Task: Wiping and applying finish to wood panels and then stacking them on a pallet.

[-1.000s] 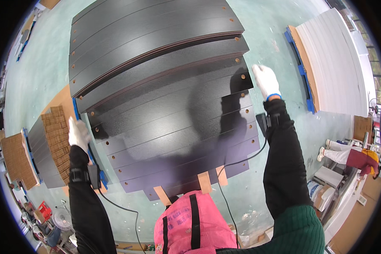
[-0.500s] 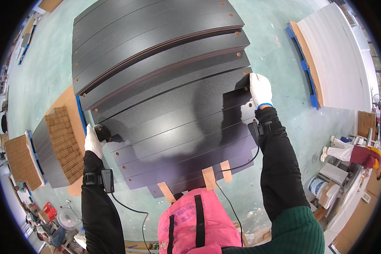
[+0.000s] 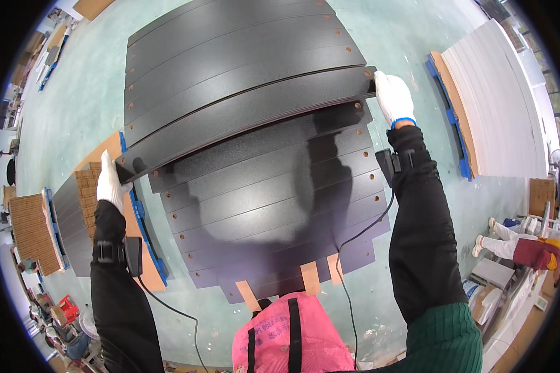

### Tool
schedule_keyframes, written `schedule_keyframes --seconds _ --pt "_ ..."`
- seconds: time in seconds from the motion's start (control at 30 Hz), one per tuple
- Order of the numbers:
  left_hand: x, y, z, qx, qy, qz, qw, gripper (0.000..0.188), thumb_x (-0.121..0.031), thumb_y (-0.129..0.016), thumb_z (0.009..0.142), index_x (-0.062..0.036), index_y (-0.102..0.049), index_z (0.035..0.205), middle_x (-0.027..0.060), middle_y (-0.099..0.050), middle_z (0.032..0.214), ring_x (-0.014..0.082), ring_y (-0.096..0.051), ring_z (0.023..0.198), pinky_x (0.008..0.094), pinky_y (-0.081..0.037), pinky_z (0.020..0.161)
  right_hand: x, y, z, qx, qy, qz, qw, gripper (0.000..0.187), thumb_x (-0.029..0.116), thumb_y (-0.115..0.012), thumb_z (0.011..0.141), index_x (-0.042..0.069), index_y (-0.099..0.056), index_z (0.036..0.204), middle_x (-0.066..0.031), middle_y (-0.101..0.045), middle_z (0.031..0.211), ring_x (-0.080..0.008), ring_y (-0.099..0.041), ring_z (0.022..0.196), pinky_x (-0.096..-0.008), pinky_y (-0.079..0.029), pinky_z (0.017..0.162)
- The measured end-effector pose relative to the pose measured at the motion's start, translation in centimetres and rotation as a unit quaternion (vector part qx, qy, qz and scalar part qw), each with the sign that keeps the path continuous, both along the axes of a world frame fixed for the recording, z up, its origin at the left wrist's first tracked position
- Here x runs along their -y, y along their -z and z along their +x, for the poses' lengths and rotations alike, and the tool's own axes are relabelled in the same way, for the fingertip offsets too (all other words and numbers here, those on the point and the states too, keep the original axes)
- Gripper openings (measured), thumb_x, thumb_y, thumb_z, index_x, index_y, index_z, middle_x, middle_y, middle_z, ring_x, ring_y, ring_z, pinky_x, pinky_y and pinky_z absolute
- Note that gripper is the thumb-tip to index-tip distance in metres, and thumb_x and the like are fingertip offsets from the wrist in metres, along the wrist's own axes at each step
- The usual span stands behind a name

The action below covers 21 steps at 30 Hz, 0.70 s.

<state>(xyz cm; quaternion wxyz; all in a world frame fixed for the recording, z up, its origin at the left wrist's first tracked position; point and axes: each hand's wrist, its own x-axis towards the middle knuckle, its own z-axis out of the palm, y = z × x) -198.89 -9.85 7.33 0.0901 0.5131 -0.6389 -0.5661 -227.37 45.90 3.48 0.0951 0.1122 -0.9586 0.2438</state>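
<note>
White-gloved, my left hand (image 3: 110, 183) grips the left end of a long dark grey board (image 3: 249, 115), its thumb on the near side. At the board's right end my right hand (image 3: 393, 99), also gloved, closes round the corner. The board spans between both hands, and its reddish-brown edge faces me; whether it is one board or several together I cannot tell. It lies against or just above a wide stack of like dark boards (image 3: 242, 205), each with small round brown holes near its ends. More dark boards (image 3: 230, 50) lie beyond it.
Light wooden strips (image 3: 310, 278) jut from under the stack towards my pink apron (image 3: 292, 336). Left are a blue pallet (image 3: 152, 245) and brown corrugated bundles (image 3: 37, 233). A tall pile of white sheets (image 3: 491, 99) stands right. Another person (image 3: 522, 245) is at the far right.
Both hands have moved away from me, the left one also further left. A raised step among the far boards has levelled out, leaving one raised edge at the board between my hands.
</note>
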Motion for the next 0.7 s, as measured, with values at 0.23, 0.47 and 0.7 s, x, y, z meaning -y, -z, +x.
schedule_keyframes --seconds 0.23,0.47,0.7 --pt "0.2 0.8 -2.2 -0.016 -0.018 -0.017 1.000 0.091 -0.067 -0.039 0.101 0.0050 -0.029 0.157 0.0234 -0.037 0.159 0.0383 -0.042 0.144 0.0582 -0.035 0.116 1.5 2.9 -3.4 0.062 0.001 -0.043 0.997 0.049 0.041 -0.043 0.103 -0.002 -0.067 0.099 -0.0235 -0.069 0.091 -0.0406 -0.065 0.088 -0.0498 -0.048 0.080" --pt "-0.8 -0.1 2.4 -0.115 -0.187 0.247 0.944 0.107 -0.067 -0.042 0.101 0.0041 0.010 0.161 0.0339 0.010 0.166 0.0480 -0.005 0.156 0.0523 -0.024 0.126 0.4 5.5 2.7 0.234 0.160 -0.647 0.707 0.054 0.043 -0.055 0.104 -0.008 -0.053 0.123 -0.0179 -0.057 0.113 -0.0312 -0.059 0.099 -0.0460 -0.051 0.090" --pt "0.5 1.7 -0.3 -0.262 -0.359 0.448 0.776 0.111 -0.068 -0.045 0.099 0.0042 0.015 0.159 0.0315 0.014 0.167 0.0461 0.005 0.157 0.0562 -0.014 0.128 7.6 2.0 3.4 0.298 0.210 -0.828 0.426 0.067 0.062 -0.028 0.101 0.003 -0.053 0.122 -0.0223 -0.056 0.137 -0.0380 -0.047 0.132 -0.0477 -0.034 0.114"
